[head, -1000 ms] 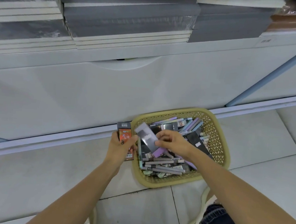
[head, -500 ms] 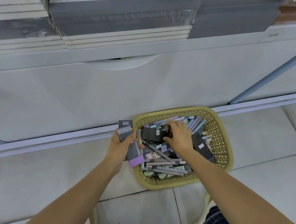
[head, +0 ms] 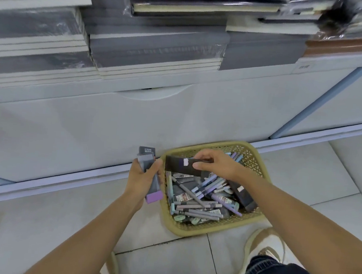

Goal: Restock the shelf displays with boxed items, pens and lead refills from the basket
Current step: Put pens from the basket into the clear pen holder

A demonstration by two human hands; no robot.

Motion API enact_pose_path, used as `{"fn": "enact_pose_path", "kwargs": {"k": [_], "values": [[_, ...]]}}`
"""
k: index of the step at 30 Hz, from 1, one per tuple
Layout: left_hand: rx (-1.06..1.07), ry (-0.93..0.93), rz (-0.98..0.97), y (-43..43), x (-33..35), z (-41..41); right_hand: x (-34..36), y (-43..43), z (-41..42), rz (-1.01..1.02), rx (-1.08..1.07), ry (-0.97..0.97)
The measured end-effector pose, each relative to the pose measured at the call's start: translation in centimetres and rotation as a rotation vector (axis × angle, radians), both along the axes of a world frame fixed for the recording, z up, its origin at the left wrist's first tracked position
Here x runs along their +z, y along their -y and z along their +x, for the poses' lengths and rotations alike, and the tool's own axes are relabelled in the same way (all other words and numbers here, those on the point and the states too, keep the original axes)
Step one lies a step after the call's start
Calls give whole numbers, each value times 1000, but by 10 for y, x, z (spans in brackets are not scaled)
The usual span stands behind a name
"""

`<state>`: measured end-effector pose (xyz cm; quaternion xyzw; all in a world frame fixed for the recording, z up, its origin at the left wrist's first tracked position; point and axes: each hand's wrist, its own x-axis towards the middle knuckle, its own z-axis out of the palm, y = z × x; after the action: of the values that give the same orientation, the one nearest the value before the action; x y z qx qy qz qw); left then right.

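A black box (head: 181,165) held over the yellow basket (head: 190,230).
Fingers of the right hand (head: 217,165) pinch it, long with a small pale label, above the pens (head: 199,212); the left hand (head: 142,177) clamps grey, purple-ended boxes (head: 148,163) beside the basket.

Tan perforated basket (head: 201,230) sits against shelf base (head: 86,138), packed with loose pastel pens (head: 199,210) lying every way; dark box (head: 243,194) leans at its right wall. Labelled black box (head: 179,164) held level over basket by right hand (head: 215,165). Left hand (head: 142,177) grips stack of grey boxes (head: 150,167), one purple-ended, just left of basket.
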<state>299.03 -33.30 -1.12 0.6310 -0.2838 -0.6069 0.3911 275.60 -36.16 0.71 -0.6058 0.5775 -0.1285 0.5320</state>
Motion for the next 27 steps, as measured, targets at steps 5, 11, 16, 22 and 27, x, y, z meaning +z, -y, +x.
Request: {"fn": "enact_pose_path", "kwargs": {"k": [5, 11, 16, 22, 27], "values": [[-120, -214, 90, 8, 58, -5, 78, 0, 5, -166, 33, 31], [-346, -285, 160, 3, 122, -3, 150, -18, 4, -380, 18, 113], [-362, -192, -70, -5, 174, -6, 195, -35, 3, -447, -19, 209], [-224, -170, -333, -16, 238, -9, 244, -47, 22, -397, -310, 515], [-231, -223, -330, -18, 298, -5, 301, -42, 29, -518, -354, 517]]}}
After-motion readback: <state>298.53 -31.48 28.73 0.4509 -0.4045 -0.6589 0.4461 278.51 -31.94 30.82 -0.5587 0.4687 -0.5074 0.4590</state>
